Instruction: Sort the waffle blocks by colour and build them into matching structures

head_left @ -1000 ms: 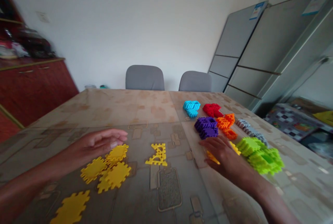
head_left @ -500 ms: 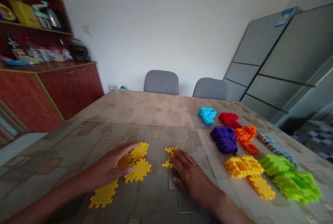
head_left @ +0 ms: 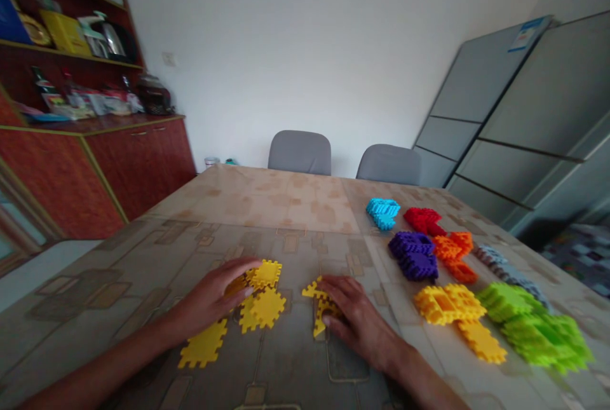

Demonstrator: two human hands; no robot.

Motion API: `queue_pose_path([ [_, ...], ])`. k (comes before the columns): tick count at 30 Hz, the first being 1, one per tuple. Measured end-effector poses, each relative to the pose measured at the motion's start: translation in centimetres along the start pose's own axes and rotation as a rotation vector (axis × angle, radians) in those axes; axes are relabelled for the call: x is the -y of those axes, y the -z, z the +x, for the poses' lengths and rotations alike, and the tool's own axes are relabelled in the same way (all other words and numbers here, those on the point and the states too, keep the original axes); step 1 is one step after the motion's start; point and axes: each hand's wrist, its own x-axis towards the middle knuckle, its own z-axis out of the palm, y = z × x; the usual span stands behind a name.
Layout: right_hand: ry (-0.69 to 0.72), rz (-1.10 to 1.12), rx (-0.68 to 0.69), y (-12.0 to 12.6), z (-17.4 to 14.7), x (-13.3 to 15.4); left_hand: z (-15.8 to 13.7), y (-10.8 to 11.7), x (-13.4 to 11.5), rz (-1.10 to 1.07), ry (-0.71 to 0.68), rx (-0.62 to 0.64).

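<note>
My left hand [head_left: 223, 293] arches over a loose cluster of yellow toothed interlocking tiles, thumb and fingers apart. Under and beside its fingertips lie a yellow tile [head_left: 265, 274] at the back and a yellow tile [head_left: 268, 307] overlapping another in front. One more yellow tile [head_left: 204, 345] rests flat below my left wrist. My right hand [head_left: 353, 308] has its fingers and thumb closed on a yellow toothed frame piece [head_left: 318, 321], partly covered by the fingers. Its far part shows at the fingertips; whether it is one piece or two I cannot tell.
To the right, sorted by colour, sit interlocking tiles: light blue [head_left: 382, 213], red [head_left: 424, 220], purple [head_left: 413, 256], orange [head_left: 452, 254], grey [head_left: 512, 273], amber [head_left: 450, 304] and green [head_left: 536, 327]. Two grey chairs [head_left: 299, 152] stand behind the patterned table [head_left: 267, 200].
The yellow frame piece at my right hand has turned and shows more of itself, with my thumb now on it. My left hand stays over the cluster. The view has shifted slightly left.
</note>
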Motion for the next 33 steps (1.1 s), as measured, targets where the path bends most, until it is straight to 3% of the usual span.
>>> queue_pose_path([
  [5,0.007,0.001,0.017,-0.2,0.2,-0.4,0.3,-1.5,1.2,0.033,-0.079,-0.039],
  [13,0.055,0.088,-0.080,-0.1,0.4,-1.5,0.5,-1.3,1.0,0.070,-0.175,-0.044],
  [27,-0.083,0.057,-0.153,-0.2,0.2,-1.9,0.1,-1.7,2.1,0.180,-0.143,-0.026],
  [33,-0.123,0.104,-0.142,-0.5,0.4,-1.9,-0.1,-1.5,1.6,0.170,-0.153,-0.100],
])
